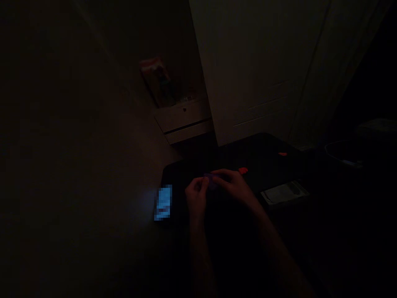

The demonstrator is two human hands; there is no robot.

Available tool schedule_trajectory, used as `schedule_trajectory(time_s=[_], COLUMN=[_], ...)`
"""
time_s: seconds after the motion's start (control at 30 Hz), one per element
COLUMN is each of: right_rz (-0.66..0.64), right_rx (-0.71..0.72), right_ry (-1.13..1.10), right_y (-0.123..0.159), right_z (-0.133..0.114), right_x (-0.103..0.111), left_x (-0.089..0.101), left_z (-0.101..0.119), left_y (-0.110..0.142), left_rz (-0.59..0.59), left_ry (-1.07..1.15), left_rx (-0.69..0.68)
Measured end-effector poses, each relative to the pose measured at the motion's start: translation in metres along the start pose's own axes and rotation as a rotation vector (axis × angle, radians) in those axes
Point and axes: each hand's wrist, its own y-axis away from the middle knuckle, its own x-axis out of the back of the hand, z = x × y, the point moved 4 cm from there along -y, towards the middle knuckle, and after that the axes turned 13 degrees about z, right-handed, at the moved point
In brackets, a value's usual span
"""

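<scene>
In dim light, a small purple piece [212, 181] is held between my two hands above a dark table [192, 165]; its exact kind is too dark to make out. My left hand [197, 191] pinches its left side between thumb and fingers. The fingers of my right hand [231, 182] close on its right side. Just beyond my right hand lies a small orange-red piece [243, 170]. Another orange-red piece [282, 154] rests farther back on the right.
A lit phone-like screen [163, 203], blurred into blocks, stands at the table's left edge. On the right lies a flat pale rectangular item [284, 193]. A drawer unit [186, 120] with a bag [156, 80] on top stands behind, beside a large pale panel [257, 74].
</scene>
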Motion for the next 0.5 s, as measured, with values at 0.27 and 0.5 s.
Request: schedule_trajectory(time_s=[0.27,0.5], right_rz=[-0.094,0.059], right_rx=[0.007,0.159], right_ry=[0.356,0.437], right_y=[0.008,0.005], right_z=[0.07,0.076], right_x=[-0.019,-0.012], left_x=[0.027,-0.036], left_z=[-0.048,-0.056], left_y=[-0.03,-0.039], left_rz=[0.146,-0.104], left_ry=[-0.502,-0.721], left_rx=[-0.139,-0.368])
